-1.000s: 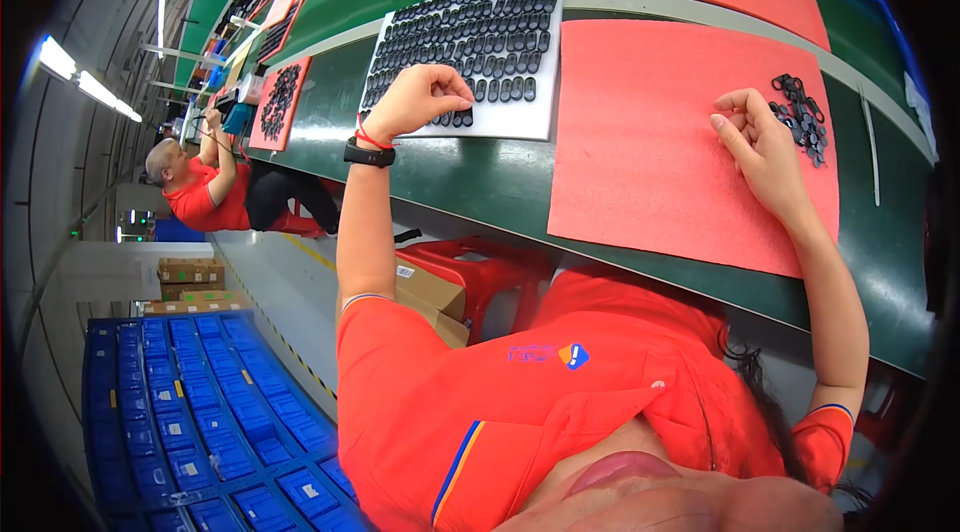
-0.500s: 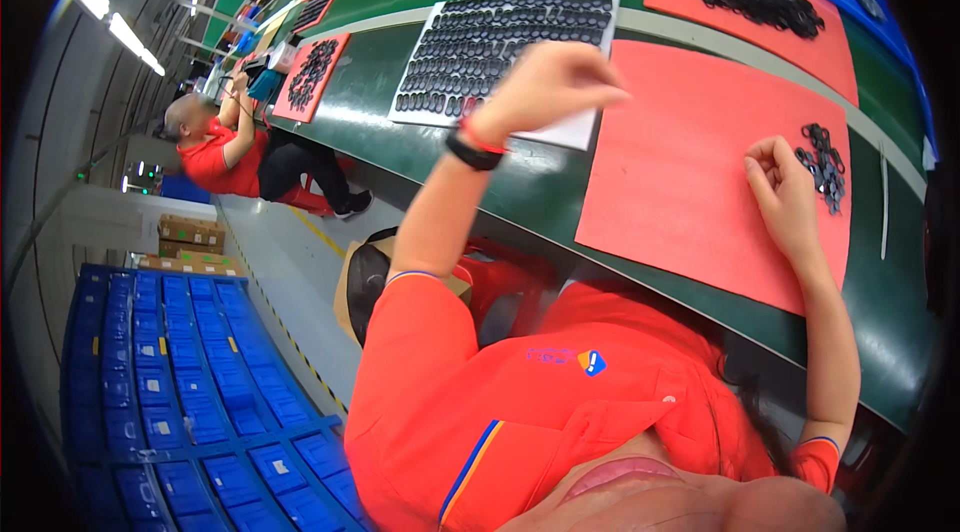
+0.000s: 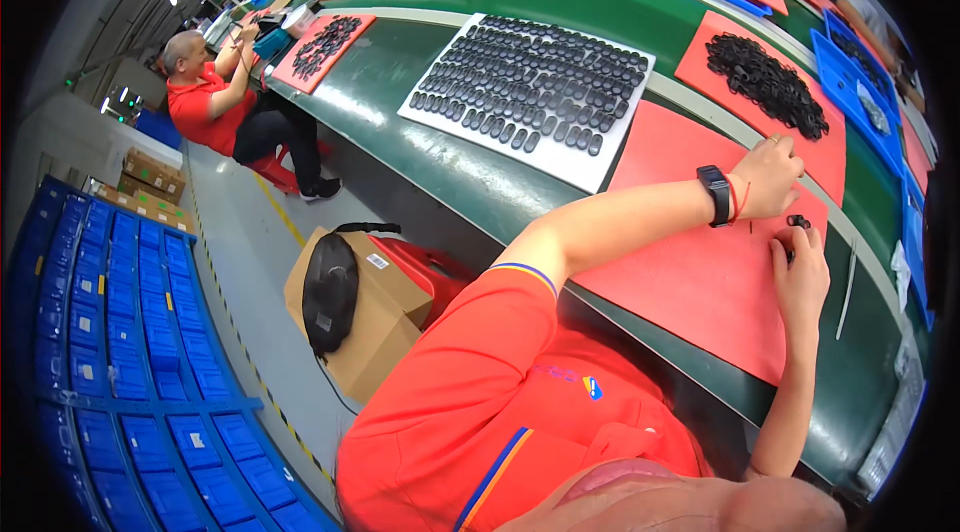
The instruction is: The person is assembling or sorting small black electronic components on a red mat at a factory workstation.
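A few small black pieces [image 3: 797, 221], glossy and rounded, show at the right part of the pink mat [image 3: 690, 262], just beyond the right fingertips and partly hidden by the hands. The right hand [image 3: 803, 277] rests there with its thumb set a little apart from the bent fingers; something dark shows between them, though whether it is gripped cannot be told. The left hand [image 3: 768, 177], a black wristband [image 3: 714, 195] below it, reaches across the mat with its fingers curled; their tips are turned away, so what they hold cannot be told. Beneath the mat runs a green bench [image 3: 375, 117], where a white board [image 3: 580, 170] carries rows of black oval pieces [image 3: 545, 77]. Beyond the hands, a heap of black rings [image 3: 765, 82] lies on another pink mat [image 3: 705, 37], near blue trays [image 3: 850, 82]. On the floor sits a cardboard box [image 3: 375, 347]; farther off, a co-worker [image 3: 215, 102] in red sits at the bench.
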Motion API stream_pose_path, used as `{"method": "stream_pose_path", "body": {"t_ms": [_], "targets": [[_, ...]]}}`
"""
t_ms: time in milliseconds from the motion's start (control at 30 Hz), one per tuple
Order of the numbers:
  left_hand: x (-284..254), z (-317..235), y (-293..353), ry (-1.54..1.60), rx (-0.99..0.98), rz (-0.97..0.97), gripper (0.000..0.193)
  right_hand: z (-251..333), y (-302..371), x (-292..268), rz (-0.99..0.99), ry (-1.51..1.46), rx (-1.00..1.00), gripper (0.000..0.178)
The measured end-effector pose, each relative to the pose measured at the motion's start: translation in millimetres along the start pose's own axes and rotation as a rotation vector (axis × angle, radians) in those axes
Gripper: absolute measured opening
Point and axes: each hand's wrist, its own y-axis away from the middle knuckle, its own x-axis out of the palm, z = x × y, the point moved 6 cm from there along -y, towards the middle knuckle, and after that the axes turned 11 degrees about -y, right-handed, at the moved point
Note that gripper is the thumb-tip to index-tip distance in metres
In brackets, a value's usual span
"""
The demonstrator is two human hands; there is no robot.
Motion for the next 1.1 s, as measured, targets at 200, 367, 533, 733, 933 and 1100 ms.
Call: {"method": "stream_pose_path", "body": {"t_ms": [200, 367, 533, 733, 933, 1100], "targets": [[-6.9, 13.7, 7.6, -0.005, -0.029, -0.034, 0.021, 1.2, -1.1, -3.0, 0.001, 0.009, 0.024, 0.01], [4.4, 20.5, 8.4, 0.033, -0.035, 0.0, 0.021, -5.7, 0.6, -5.4, -0.009, 0.052, 0.042, 0.01], [6.7, 18.4, 12.8, 0.081, -0.025, 0.094, 0.018, -10.1, 6.5, -1.6, 0.004, 0.104, 0.083, 0.011], [3.1, 21.6, 10.7, 0.128, -0.031, 0.132, 0.014, -7.4, 3.5, -10.0, -0.109, -0.012, 0.064, 0.018], [-1.6, 44.8, 4.4, 0.232, -0.308, 0.149, 0.011, -15.5, -1.0, -26.9, -0.148, -0.068, 0.079, 0.014], [2.7, 36.4, 5.6, 0.274, -0.287, 0.205, 0.014, -35.9, -6.0, -39.8, -0.081, -0.246, 0.151, 0.01]]}}
